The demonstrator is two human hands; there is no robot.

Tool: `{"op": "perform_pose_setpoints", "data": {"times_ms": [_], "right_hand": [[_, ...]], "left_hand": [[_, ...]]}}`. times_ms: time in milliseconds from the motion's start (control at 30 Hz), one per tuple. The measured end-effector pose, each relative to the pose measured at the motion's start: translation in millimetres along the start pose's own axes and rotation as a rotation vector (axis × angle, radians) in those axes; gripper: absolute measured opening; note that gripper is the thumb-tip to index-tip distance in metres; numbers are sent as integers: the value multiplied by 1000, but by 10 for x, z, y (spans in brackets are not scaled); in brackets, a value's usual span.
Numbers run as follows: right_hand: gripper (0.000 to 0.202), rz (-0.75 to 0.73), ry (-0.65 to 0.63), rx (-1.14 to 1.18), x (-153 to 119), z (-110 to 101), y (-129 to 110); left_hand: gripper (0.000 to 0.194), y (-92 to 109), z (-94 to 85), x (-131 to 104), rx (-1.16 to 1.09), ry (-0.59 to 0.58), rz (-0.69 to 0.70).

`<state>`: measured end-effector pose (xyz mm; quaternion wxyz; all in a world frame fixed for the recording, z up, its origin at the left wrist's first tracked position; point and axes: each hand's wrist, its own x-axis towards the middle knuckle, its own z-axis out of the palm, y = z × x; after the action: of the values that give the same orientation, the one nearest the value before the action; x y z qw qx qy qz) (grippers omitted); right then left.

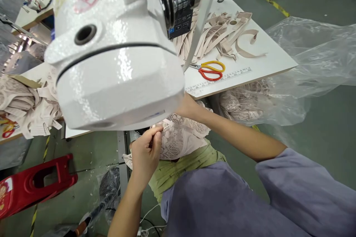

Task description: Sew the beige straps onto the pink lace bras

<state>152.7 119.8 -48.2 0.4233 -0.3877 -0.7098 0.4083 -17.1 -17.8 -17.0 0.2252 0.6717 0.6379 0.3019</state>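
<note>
A pale pink lace bra [174,142] lies across my lap, below the white sewing machine head [119,85]. My left hand [147,148] pinches the edge of the lace between thumb and fingers, just under the machine's front. On the other side, my right hand [187,106] reaches in at the upper edge of the lace. Its fingers are hidden behind the machine head, so their grip does not show. The needle area is also out of sight behind the machine.
Scissors [211,70] with red and yellow handles lie by a ruler strip [222,80] on the white table [267,59]. Beige straps [211,37] are heaped behind. More garments [22,100] pile at left. A red stool [36,185] and clear plastic bags [314,55] flank me.
</note>
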Motion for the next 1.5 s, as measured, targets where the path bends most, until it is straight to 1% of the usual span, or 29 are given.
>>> {"op": "perform_pose_setpoints", "data": {"times_ms": [233, 400, 500, 567, 633, 667, 700, 767, 833, 900, 1000, 1133, 1300, 1400, 1500], "right_hand": [[8, -6, -8, -13, -4, -12, -1], [6, 4, -8, -20, -19, -29, 14], [5, -7, 0, -4, -36, -53, -14], [5, -10, 0, 2, -51, -66, -36], [5, -3, 13, 0, -71, -69, -48], [6, 8, 23, -1, -82, -66, -49], [7, 22, 30, 0, -93, -61, -47], [10, 47, 34, 5, -112, -44, -37], [12, 52, 24, 8, -124, -24, -27], [12, 45, 26, -1, -124, -5, -20], [7, 37, 37, -28, -107, 14, -13], [1, 36, 41, -45, -76, 28, 8], [4, 68, 51, -86, -58, 22, 1], [2, 78, 51, -63, -54, 6, -34], [4, 80, 43, -33, -49, -5, -58]], "left_hand": [[25, -50, 59, -29, 24, 15, 16], [28, -143, 89, -99, 110, 53, 11], [32, -196, 106, -137, 79, 72, -3], [32, -195, 145, -148, 123, 164, 54], [31, -148, 212, -152, 248, 286, 185], [32, -108, 254, -154, 309, 325, 255], [34, -59, 298, -157, 352, 340, 313], [39, 46, 381, -163, 404, 304, 360], [45, 129, 443, -171, 440, 249, 344], [47, 168, 478, -180, 465, 222, 313], [47, 155, 487, -191, 481, 211, 288], [46, 113, 471, -188, 469, 200, 288], [46, 104, 472, -166, 457, 177, 270], [46, 99, 475, -157, 456, 165, 262], [48, 91, 471, -152, 465, 159, 265]]}}
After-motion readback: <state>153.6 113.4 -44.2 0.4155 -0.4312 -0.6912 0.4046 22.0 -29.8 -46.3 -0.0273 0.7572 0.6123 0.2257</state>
